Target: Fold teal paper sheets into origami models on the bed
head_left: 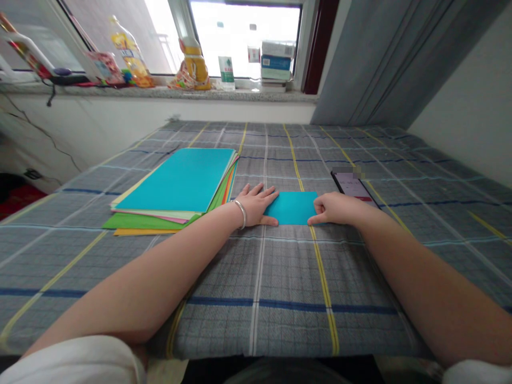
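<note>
**Left hand point(256, 205) and right hand point(338, 209) open on a teal paper sheet point(292, 208)**

Far beyond our left hand, along the stone windowsill point(160, 93), we see a plastic bottle point(132, 56) with amber-yellow liquid pooled in its lower part. Further along stand a yellow-topped bottle point(194, 64), a small bottle with a green label point(226, 69), a clear bottle point(253, 53) and a stack of cardboard boxes point(277, 61). We cannot tell what the boxes hold.

Just left of our left hand lies a stack of coloured paper point(172, 184) on the plaid cloth point(264, 282). A teal sheet sits on top, with pink, green, orange and yellow edges fanning out below. Our left forearm, with its silver bangle point(241, 213), passes just by the stack's near corner.

Neither hand grips anything. Our left hand lies palm down and open, its fingers spread over the left edge of the teal paper sheet. Our right hand is loosely curled, with its fingertips at the sheet's right edge. The sheet lies flat on the cloth between them.

Just beyond our right hand, a phone point(354, 189) lies on the cloth with its screen lit. Further right, a grey curtain point(384, 58) hangs beside the window.
</note>
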A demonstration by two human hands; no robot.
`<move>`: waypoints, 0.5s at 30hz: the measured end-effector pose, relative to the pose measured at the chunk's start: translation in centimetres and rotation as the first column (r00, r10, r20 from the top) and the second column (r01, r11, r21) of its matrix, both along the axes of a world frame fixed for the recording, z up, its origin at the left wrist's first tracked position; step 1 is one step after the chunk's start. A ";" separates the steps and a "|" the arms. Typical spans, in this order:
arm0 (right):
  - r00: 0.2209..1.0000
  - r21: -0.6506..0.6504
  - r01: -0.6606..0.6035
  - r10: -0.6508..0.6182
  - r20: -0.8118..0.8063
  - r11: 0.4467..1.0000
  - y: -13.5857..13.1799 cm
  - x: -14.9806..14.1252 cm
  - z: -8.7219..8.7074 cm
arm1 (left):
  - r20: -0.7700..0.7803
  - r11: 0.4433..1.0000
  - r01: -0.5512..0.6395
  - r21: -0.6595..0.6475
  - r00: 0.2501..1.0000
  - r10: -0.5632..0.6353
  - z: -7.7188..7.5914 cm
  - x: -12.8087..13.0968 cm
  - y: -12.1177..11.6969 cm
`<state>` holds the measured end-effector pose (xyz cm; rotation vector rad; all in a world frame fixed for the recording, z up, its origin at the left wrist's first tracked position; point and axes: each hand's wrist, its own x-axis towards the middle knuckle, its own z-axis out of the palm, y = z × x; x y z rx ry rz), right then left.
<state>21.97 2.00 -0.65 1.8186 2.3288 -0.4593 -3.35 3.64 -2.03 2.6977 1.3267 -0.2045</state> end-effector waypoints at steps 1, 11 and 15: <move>1.000 -0.003 0.007 -0.007 0.005 1.000 0.0 0.2 0.0 | -0.004 1.000 -0.005 0.002 1.000 0.005 0.1 -0.2 0.1; 0.999 -0.043 0.029 -0.028 0.016 0.999 0.1 1.9 -0.5 | -0.067 0.999 -0.036 0.002 0.997 0.036 1.2 -1.5 0.0; 0.999 -0.058 0.044 -0.043 0.010 0.997 0.1 2.2 -0.4 | -0.066 0.999 -0.053 0.010 0.996 0.053 1.1 -1.5 0.1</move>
